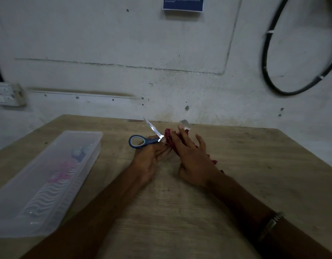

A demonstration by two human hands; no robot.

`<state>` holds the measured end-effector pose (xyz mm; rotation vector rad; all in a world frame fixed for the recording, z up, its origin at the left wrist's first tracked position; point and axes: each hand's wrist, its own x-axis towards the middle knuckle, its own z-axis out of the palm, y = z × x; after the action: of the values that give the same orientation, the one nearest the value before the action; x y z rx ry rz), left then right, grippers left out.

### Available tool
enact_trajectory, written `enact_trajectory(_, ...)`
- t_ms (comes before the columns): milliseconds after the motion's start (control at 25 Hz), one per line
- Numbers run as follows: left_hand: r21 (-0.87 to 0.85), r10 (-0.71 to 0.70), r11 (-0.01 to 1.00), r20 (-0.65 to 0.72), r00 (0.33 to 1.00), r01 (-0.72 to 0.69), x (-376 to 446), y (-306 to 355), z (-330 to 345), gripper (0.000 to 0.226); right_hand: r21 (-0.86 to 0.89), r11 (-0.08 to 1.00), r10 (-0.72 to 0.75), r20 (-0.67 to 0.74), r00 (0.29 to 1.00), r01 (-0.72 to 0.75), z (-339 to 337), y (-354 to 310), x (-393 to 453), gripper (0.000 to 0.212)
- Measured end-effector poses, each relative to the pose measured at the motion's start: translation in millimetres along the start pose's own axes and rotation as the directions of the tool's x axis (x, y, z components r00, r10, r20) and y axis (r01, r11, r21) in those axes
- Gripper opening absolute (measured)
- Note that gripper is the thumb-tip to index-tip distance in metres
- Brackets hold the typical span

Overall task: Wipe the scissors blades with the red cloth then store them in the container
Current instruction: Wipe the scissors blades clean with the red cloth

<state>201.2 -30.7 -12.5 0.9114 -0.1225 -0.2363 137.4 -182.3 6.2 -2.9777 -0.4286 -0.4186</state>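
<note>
Over the desk (180, 212) our left hand (149, 157) grips the open scissors (145, 140); our right hand (194, 159) wraps the red cloth (169, 136) round one blade.

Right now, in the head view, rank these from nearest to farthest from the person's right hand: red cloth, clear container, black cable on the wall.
1. red cloth, under the right hand.
2. clear container, far left on the table.
3. black cable, upper right wall.
</note>
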Motion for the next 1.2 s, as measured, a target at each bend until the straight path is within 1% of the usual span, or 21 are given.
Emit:
enact_trajectory(120, 0.018, -0.005, 1.0, -0.004, 1.0, 0.005, -2, 0, 1, 0.011, -0.076, 0.992, 0.102, -0.05, 0.994, -0.106, -3, 11, 3, 0.114)
enact_trajectory(200, 0.011, -0.011, 1.0, -0.016, 1.0, 0.011, -1, 0, -1, 0.019, -0.052, 0.983, 0.171, -0.083, 0.982, -0.176, -7, 15, -1, 0.107)
enact_trajectory(240, 0.003, -0.011, 1.0, -0.018, 1.0, 0.011, 0, -1, -2, 0.024, -0.039, 0.983, 0.175, -0.097, 0.98, -0.18, -8, 14, -3, 0.107)
enact_trajectory(320, -0.009, 0.0, 1.0, -0.012, 1.0, -0.001, 1, -2, -2, 0.029, -0.001, 0.992, 0.123, -0.061, 0.991, -0.123, -10, 4, -6, 0.113)
enact_trajectory(400, -0.02, 0.022, 1.0, -0.006, 1.0, -0.022, 1, -2, -1, 0.023, 0.019, 0.999, 0.03, -0.001, 1.0, -0.03, -6, -7, -5, 0.115)
enact_trajectory(480, -0.029, 0.019, 0.999, -0.007, 1.0, -0.019, 0, -1, -1, 0.018, -0.067, 0.998, -0.011, 0.02, 1.0, 0.013, -2, -10, -2, 0.116)
enact_trajectory(520, -0.021, 0.012, 1.0, -0.012, 1.0, -0.012, 0, -1, -1, 0.018, -0.114, 0.993, -0.008, 0.015, 1.0, 0.01, -1, -9, 0, 0.116)
enact_trajectory(600, 0.001, -0.003, 1.0, -0.037, 0.999, 0.003, 1, 0, 0, 0.02, -0.14, 0.989, 0.045, 0.001, 0.999, -0.044, 1, 0, 3, 0.115)
enact_trajectory(680, 0.023, -0.011, 1.0, -0.043, 0.999, 0.012, 1, -1, 0, 0.023, -0.093, 0.988, 0.123, -0.029, 0.992, -0.125, 1, 11, 3, 0.106)
enact_trajectory(760, 0.052, -0.006, 0.999, -0.037, 0.999, 0.008, -1, -2, 1, 0.025, -0.023, 0.988, 0.147, -0.084, 0.986, -0.15, 0, 16, 0, 0.094)
enact_trajectory(800, 0.057, 0.003, 0.998, -0.042, 0.999, -0.001, -1, -2, 1, 0.023, -0.005, 0.992, 0.127, -0.074, 0.989, -0.128, -1, 15, -2, 0.095)
enact_trajectory(880, 0.064, 0.025, 0.998, -0.047, 0.999, -0.022, 0, -3, 0, 0.018, 0.016, 0.998, 0.06, -0.003, 0.998, -0.06, 0, 7, -3, 0.109)
enact_trajectory(960, 0.068, 0.036, 0.997, -0.032, 0.999, -0.033, 0, -4, 1, 0.016, 0.025, 1.0, 0.014, 0.021, 1.0, -0.014, 0, 1, -2, 0.119)
enact_trajectory(1080, 0.086, 0.046, 0.995, -0.006, 0.999, -0.045, -2, -3, -1, 0.014, 0.003, 0.999, -0.036, 0.025, 0.999, 0.036, 0, 1, -1, 0.121)
enact_trajectory(1200, 0.094, 0.045, 0.995, 0.009, 0.999, -0.045, -1, -5, -2, 0.021, 0.066, 0.997, -0.053, 0.041, 0.998, 0.05, -1, 3, -1, 0.119)
